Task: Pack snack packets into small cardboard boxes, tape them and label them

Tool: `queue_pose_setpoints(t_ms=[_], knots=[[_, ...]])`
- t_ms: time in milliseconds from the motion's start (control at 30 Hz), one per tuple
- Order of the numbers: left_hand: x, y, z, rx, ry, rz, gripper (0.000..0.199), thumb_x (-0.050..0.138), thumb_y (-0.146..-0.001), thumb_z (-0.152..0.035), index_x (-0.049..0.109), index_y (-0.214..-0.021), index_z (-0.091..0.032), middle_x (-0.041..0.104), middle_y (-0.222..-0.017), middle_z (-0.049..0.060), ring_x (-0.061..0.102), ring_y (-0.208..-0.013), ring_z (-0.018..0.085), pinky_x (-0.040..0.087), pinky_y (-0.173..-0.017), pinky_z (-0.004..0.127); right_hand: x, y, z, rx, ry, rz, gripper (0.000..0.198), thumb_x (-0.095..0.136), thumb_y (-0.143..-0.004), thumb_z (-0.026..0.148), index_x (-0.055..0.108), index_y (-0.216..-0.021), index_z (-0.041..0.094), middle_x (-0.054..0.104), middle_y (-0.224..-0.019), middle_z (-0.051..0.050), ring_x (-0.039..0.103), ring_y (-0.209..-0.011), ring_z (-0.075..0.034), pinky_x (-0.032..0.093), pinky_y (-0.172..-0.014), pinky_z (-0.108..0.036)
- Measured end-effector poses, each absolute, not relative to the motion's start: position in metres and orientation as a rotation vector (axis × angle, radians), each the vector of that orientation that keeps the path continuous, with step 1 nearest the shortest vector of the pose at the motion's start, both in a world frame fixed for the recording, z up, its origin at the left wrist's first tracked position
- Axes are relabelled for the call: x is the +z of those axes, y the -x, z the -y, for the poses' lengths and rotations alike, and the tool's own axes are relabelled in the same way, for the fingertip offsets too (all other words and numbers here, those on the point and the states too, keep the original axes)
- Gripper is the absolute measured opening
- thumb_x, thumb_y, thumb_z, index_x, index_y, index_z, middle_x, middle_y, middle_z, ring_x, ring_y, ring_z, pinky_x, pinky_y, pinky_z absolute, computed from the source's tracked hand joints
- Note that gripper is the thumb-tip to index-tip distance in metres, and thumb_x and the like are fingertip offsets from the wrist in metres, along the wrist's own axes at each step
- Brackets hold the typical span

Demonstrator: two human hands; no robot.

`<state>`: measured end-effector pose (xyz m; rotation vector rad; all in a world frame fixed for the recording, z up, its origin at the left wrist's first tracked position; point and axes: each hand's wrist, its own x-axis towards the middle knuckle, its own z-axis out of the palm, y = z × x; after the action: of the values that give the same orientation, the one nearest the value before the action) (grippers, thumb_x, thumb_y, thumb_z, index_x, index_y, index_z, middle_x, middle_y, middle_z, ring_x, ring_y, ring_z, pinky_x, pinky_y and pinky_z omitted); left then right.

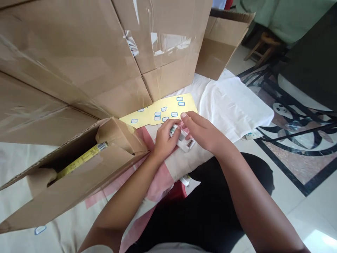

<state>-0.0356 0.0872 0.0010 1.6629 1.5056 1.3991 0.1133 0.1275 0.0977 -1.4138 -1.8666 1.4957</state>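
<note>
A small white printed box (186, 144) is low over the cloth-covered surface, between my two hands. My left hand (166, 137) is closed on its left side, with the thumb across the near face. Coming from the right, my right hand (199, 129) has its fingers stretched out and apart over the box, and its fingertips partly cover it. Whether they press on it I cannot tell. Just beyond my hands lie overlapping yellow sticker sheets (171, 105), bearing scattered white labels with blue borders.
Large taped cardboard boxes (86, 52) rise behind the sheets. At left lies an open carton (105, 168) with yellow packs (79, 161) inside. Another open carton (216, 52) stands at the back right by a white cloth (231, 102). A loose label (40, 230) lies at lower left.
</note>
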Motion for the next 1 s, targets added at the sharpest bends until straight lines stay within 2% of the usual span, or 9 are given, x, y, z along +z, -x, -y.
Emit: queue_pose_setpoints(t_ms=[167,333,433,700,1000], knots=[[-0.001,0.036,-0.088,1.407,-1.664,-1.483,0.02,0.053,-0.101,-0.035,0.067,-0.11,-0.023,0.071,-0.105,0.004,0.064,-0.098,0.02,0.05,-0.088,0.034,0.097,-0.102,-0.127,1.509,1.536,1.845,0.052,0.044,-0.099,0.064,0.058,-0.127,0.022,0.068,-0.11,-0.01,0.069,-0.083,-0.022,0.054,-0.077,-0.035],[0.002,0.039,-0.086,1.393,-1.688,-1.427,0.022,0.051,-0.102,-0.036,0.065,-0.113,-0.023,0.069,-0.108,0.005,0.063,-0.101,0.02,0.048,-0.092,0.035,0.095,-0.1,-0.125,1.475,1.53,1.781,0.061,0.046,-0.098,0.065,0.052,-0.137,0.018,0.069,-0.113,-0.013,0.068,-0.095,-0.024,0.054,-0.085,-0.037],[0.002,0.04,-0.084,1.369,-1.677,-1.433,0.026,0.05,-0.102,-0.041,0.063,-0.115,-0.023,0.068,-0.109,0.005,0.062,-0.102,0.02,0.048,-0.092,0.035,0.097,-0.099,-0.122,1.482,1.535,1.754,0.059,0.046,-0.1,0.061,0.052,-0.138,0.017,0.069,-0.111,-0.012,0.068,-0.098,-0.025,0.054,-0.088,-0.039],[0.0,0.037,-0.081,1.368,-1.64,-1.489,0.04,0.032,-0.106,-0.048,0.062,-0.105,-0.023,0.069,-0.106,0.007,0.064,-0.099,0.02,0.048,-0.091,0.036,0.105,-0.096,-0.115,1.409,1.508,1.736,0.055,0.047,-0.1,0.058,0.052,-0.137,0.018,0.066,-0.115,-0.012,0.065,-0.103,-0.025,0.053,-0.091,-0.04],[0.001,0.037,-0.08,1.36,-1.628,-1.554,0.042,0.03,-0.106,-0.049,0.062,-0.112,-0.023,0.07,-0.105,0.007,0.065,-0.098,0.021,0.048,-0.087,0.037,0.116,-0.114,-0.11,1.305,1.521,1.774,0.056,0.042,-0.1,0.065,0.051,-0.139,0.025,0.065,-0.096,-0.005,0.068,-0.091,-0.022,0.053,-0.085,-0.034]])
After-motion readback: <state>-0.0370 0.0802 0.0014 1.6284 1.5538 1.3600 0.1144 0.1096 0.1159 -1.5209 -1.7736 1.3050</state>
